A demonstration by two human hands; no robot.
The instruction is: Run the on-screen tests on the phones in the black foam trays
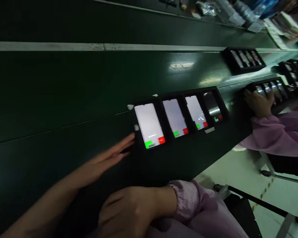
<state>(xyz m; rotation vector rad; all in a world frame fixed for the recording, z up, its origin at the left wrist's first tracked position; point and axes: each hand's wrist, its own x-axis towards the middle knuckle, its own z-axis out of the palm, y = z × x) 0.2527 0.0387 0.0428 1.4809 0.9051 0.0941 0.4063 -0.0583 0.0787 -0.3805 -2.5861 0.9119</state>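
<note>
Dark green workbench (64, 86) under a dim light: a black four-slot phone tray (162, 116) lies on it, flanked by two bare hands, as seen from just behind the worker's shoulder. Four smartphones fill the tray; the leftmost smartphone (149, 124) and the two beside it glow white to lavender, while the rightmost smartphone (211, 104) shows a dark, reflecting screen. Each carries a green and a red box at its near end.

At the tray's left end, the left hand (111, 158) reaches in with fingers straight and mostly together, holding nothing; whether the tips touch the tray wall cannot be told. Nearer the worker than the tray, the right hand (129, 208) hangs back-up below a pink sleeve (188, 198), fingers bent, their tips hidden, so any grip cannot be told.

Right of the tray, a co-worker's hand (259, 102) rests at another phone-filled tray (280, 105). Farther back, beyond the tray's right end, sit a third tray (243, 69) and clear plastic bags (228, 13).

To this onlooker, a hard sideways shove from the left could send the phone tray toward the neighbour's; a stray fingertip or loose cuff crossing the glass might trip a green or red box; and a careless pull could bring the tray over the bench's near edge, spilling phones onto the pale floor (218, 168).
</note>
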